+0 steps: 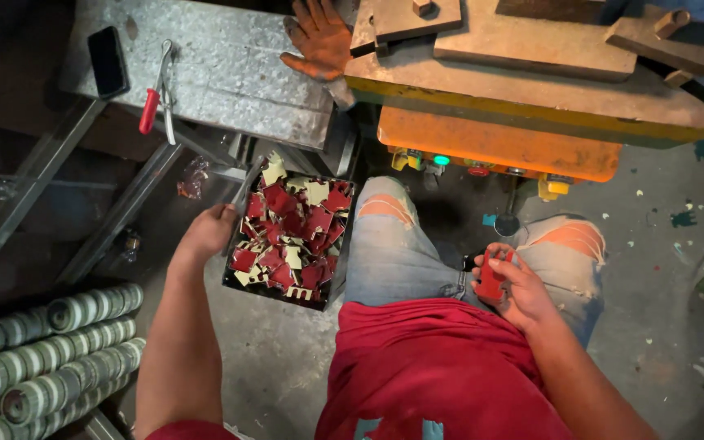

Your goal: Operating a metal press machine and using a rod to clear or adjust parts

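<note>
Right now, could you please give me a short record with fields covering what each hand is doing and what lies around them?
left hand: left hand grips the left rim of the square dark metal bin
bin contents: flat red and cream stamped metal pieces, heaped loosely
right hand: right hand holds a small stack of red flat pieces over the right thigh
posture: seated, in torn blue jeans
ahead: orange press machine, with an orange work glove beside it
bench: grey metal bench carrying red-handled pliers and a black phone
</note>
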